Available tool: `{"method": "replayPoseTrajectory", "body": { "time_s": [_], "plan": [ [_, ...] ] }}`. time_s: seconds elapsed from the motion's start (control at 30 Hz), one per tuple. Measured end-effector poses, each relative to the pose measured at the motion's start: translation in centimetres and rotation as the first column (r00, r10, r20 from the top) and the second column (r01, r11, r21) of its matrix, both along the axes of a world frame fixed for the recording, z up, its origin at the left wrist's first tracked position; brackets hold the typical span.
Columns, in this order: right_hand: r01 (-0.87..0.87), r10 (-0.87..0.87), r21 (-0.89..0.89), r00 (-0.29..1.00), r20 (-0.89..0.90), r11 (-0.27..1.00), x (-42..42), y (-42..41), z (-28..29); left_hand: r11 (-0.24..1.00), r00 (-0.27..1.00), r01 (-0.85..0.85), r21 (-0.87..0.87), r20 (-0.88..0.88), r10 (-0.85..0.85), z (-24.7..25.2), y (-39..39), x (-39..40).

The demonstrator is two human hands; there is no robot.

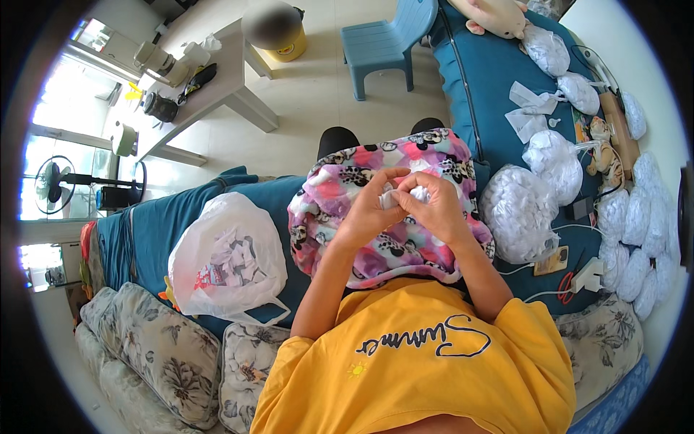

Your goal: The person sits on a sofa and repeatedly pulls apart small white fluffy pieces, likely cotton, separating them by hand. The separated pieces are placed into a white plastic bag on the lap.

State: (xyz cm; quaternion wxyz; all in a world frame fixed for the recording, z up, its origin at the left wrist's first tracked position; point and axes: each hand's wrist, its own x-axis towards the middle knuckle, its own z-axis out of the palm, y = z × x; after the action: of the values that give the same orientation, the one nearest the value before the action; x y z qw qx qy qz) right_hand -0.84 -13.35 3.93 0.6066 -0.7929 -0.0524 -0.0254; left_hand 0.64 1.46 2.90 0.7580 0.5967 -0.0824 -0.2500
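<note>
Both hands meet over a plush blanket [379, 255] with a cartoon print, spread across my lap. Between the fingertips of my left hand [374, 209] and my right hand [438, 209] is a small crumpled white piece [387, 199], thin like paper or cloth; my fingers partly hide it. More white material [420, 193] shows by the right fingers, and I cannot tell whether it is the same piece. To the left of the blanket sits a gaping white plastic bag [181, 266] with paper scraps [236, 252] inside.
At right on the teal sofa cover [471, 103] are a large clear bag of white pieces [518, 214], several smaller filled bags [553, 163], red-handled scissors [566, 287], a phone [551, 261] and a power strip [588, 276]. Ahead stand a blue plastic chair [374, 49] and a table [227, 76].
</note>
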Motion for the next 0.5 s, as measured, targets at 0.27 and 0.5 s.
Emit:
{"method": "replayPoseTrajectory", "body": {
  "time_s": [0.27, 0.5],
  "plan": [
    [0.223, 0.018, 0.518, 0.907, -0.42, 0.826, -0.1, -0.7, 0.1, 0.906, 0.913, -0.205, -0.371, -0.405, 0.041, -1.4, 0.2, -0.6],
    [-0.021, 0.189, 0.381, 0.892, -0.41, 0.924, 0.1, -2.4, 0.6, 0.99, 0.973, -0.138, -0.008, -0.19, 0.134, -0.4, 0.8, -0.1]
  ]
}}
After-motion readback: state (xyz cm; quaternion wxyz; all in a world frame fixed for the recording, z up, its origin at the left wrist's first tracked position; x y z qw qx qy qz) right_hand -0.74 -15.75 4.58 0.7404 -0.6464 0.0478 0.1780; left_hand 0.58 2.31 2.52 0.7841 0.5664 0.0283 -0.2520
